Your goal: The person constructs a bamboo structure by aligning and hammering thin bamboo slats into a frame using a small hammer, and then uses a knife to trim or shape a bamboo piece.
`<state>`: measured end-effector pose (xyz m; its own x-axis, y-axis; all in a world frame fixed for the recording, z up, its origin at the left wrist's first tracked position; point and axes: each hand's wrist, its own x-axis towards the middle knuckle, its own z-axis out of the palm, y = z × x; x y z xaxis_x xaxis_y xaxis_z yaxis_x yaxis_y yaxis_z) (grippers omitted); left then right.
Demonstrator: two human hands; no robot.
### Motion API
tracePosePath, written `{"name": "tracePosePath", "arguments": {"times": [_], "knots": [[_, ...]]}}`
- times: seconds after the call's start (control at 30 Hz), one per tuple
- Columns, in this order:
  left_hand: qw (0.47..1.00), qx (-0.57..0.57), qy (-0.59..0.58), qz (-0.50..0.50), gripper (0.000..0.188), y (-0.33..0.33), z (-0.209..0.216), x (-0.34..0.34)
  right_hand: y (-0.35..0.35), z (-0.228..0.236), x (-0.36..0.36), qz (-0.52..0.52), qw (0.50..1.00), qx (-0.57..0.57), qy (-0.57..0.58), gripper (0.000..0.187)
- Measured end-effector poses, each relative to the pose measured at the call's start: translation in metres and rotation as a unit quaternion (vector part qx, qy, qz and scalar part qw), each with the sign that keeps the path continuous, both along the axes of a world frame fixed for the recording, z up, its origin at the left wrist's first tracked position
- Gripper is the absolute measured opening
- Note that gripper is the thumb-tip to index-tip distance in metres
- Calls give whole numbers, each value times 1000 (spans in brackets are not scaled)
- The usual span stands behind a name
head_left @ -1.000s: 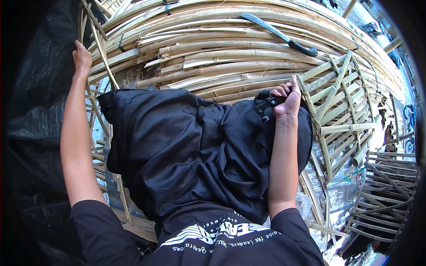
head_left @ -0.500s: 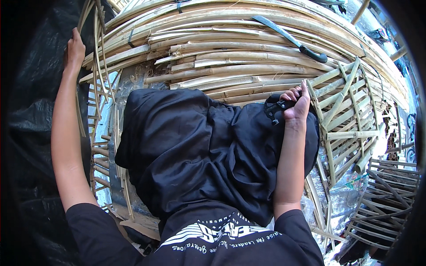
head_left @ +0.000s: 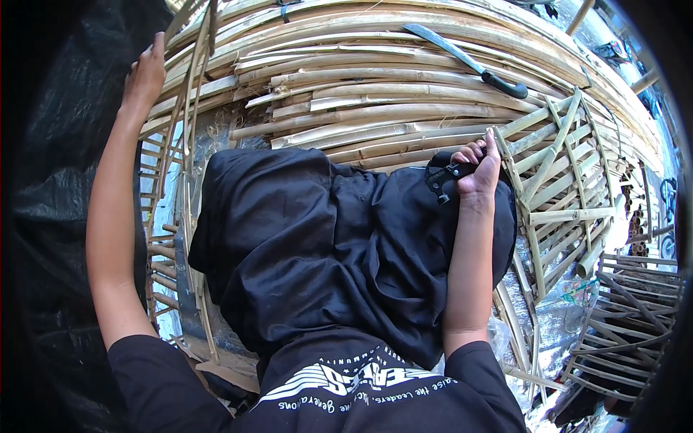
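Observation:
At the upper left my left arm stretches out, and my left hand (head_left: 146, 78) is closed at a few thin bamboo strips (head_left: 193, 72); its fingertips are partly hidden. The strips slant over the end of a bamboo pile. My right hand (head_left: 479, 167) rests on my right thigh, wrapped around a black hand tool (head_left: 445, 173) with a hooked lever-like end. The palm hides part of this tool, so its exact kind is unclear. Just right of that hand stands a woven bamboo lattice (head_left: 570, 215). A machete (head_left: 447, 47) with a black handle lies across the split bamboo (head_left: 390, 92) ahead.
Black plastic sheeting (head_left: 65, 216) covers the left side. Beside my left leg is a slatted bamboo piece (head_left: 162, 270). Another bamboo rack (head_left: 624, 325) stands at the lower right, with clear plastic (head_left: 559, 325) next to it. Bamboo poles stick out at the far right.
My left hand has moved right and slightly farther away, and the thin bamboo strips have swung right with it. My right hand stays on my thigh with the black tool, nearly still.

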<state>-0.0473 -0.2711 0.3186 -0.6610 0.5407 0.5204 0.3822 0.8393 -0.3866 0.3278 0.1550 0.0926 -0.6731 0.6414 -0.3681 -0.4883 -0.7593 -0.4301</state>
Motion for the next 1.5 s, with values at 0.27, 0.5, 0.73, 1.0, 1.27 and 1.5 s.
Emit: {"name": "tracePosePath", "arguments": {"times": [0.27, 0.5, 0.73, 1.0, 1.27, 1.5], "knots": [[986, -111, -50, -111, 39, 44, -16, 33, 0, 11, 3, -51, 996, 60, -40, 34], [966, -189, -66, -166, 49, 60, -31, 45, -14, 36, 10, -76, 978, 179, -77, 36], [956, -231, -82, -159, 51, 84, -24, 59, -49, 126, 6, -80, 837, 531, -101, 19], [955, -225, -98, -164, 45, 92, -32, 78, -85, 239, -70, -93, 572, 796, -174, 62], [956, -195, -143, -165, 52, 89, -54, 90, -54, 204, -99, -82, 490, 855, -150, 16], [956, -109, -207, -177, 56, 70, -82, 78, -59, 189, -98, -104, 525, 831, -151, 5]]}}
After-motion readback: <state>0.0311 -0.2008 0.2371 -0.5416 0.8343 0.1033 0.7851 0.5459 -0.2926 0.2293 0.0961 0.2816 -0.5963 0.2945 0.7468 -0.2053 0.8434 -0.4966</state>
